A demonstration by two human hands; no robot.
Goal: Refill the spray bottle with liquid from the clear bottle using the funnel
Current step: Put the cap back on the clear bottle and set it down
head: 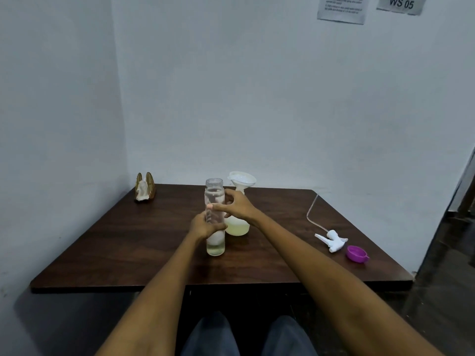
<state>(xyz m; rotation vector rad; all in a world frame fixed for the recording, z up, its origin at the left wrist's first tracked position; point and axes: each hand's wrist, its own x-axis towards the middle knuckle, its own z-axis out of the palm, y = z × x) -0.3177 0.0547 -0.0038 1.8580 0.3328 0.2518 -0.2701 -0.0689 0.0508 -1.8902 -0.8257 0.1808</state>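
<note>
A dark wooden table (128, 240) set into a corner of pale walls carries everything. Near its middle the clear bottle (215, 217) stands upright and uncapped, with only a little liquid seen at its base. It is gripped low on the body by the left hand (203, 226), whose fingers are curled round it; the right hand (237, 205) is held at the upper body, thumb and fingers spread and touching the wall, though whether a firm grip is made cannot be told. Just behind, partly hidden, the spray bottle (237, 227) is seen holding yellowish liquid, with the white funnel (242, 181) seated in its neck. Well to the right lie the trigger sprayer (331, 238) with its tube and a purple cap (356, 253); a napkin holder (145, 187) stands at the far left. The bottle is judged light, rigid and smooth, perhaps slippery, so it is best taken mid-body with a full wrap.
</note>
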